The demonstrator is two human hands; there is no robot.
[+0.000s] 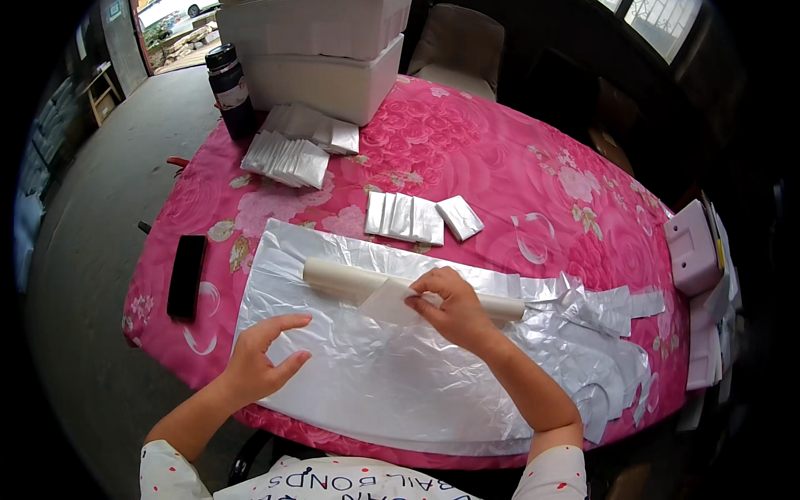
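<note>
The right hand [450, 308] pinches a white flap [385, 304] beside the pale roll [337, 276]; the left hand [262, 358], empty with fingers spread, hovers over the silvery sheet [358, 383]. That sheet lies unfolded beneath both hands on the bench [467, 125], while folded packets [404, 218] (apparently finished) sit beyond them. Dark lettering crosses the shirt [358, 468]; the bottle [227, 87], past the left hand, bears an unreadable label.

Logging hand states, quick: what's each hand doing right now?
Left hand: open, fingers and thumb apart, holding nothing.
Right hand: closed, pinching a pale flap beside the white roll.
</note>
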